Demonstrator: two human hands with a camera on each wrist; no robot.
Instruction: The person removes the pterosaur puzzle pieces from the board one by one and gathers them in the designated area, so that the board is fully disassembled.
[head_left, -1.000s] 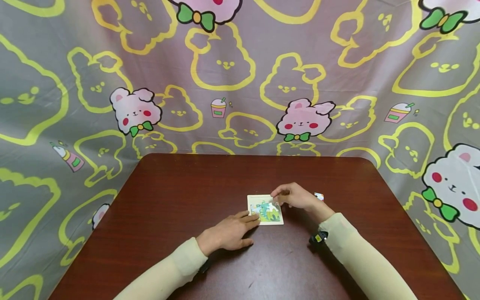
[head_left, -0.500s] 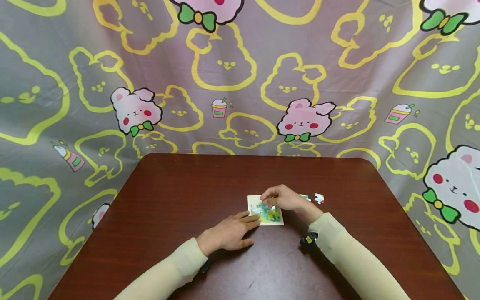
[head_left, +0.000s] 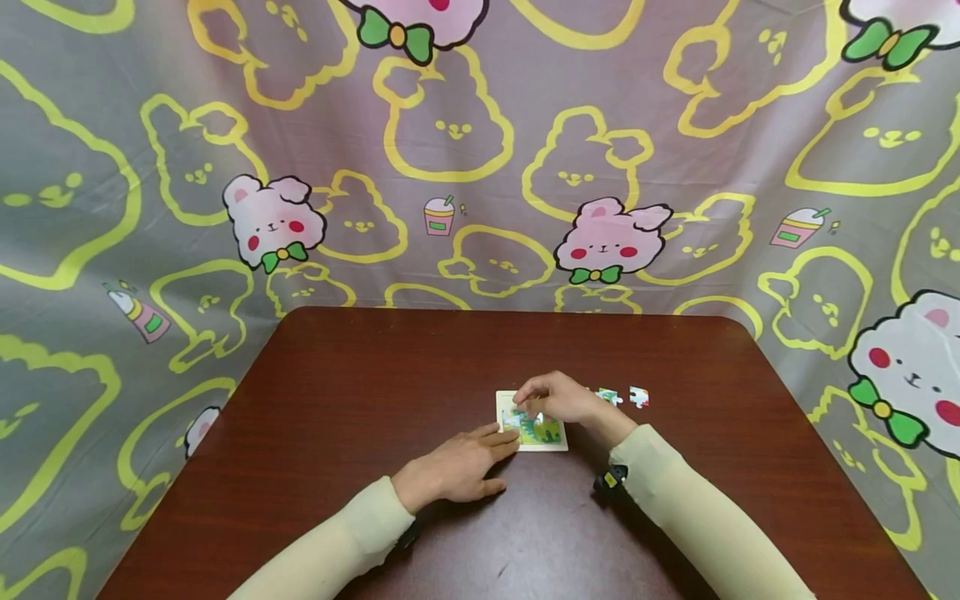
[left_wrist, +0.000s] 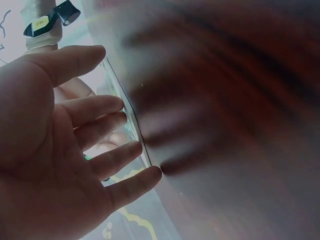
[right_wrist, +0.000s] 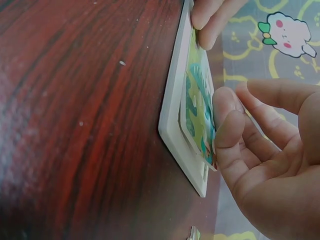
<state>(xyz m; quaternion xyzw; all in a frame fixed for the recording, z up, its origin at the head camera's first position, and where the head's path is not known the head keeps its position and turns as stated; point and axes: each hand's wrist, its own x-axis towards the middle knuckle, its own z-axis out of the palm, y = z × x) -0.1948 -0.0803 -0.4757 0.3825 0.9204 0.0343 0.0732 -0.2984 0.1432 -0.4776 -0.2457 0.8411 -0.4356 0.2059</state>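
Observation:
A small jigsaw puzzle (head_left: pixel 551 432) with a green and teal picture lies in a cream tray (head_left: pixel 504 398) on the table. My left hand (head_left: pixel 459 465) rests at the tray's near left corner, fingers extended; in the left wrist view that left hand (left_wrist: pixel 75 135) has its fingers spread along the edge. My right hand (head_left: pixel 558 398) is over the upper part of the puzzle. Seen from the right wrist, the right hand (right_wrist: pixel 275 150) has its thumb and forefinger bent close together against the picture, beside a slightly raised edge. Whether they pinch a piece is hidden.
Loose puzzle pieces lie right of the tray: one piece (head_left: pixel 609 397) partly behind the right wrist, another piece (head_left: pixel 639 396) farther right. The brown table (head_left: pixel 360 375) ends at a patterned curtain (head_left: pixel 465 158) behind and at the sides.
My right hand has moved left across the upper part of the puzzle, uncovering more of the loose pieces on the right. My left hand has stayed in place.

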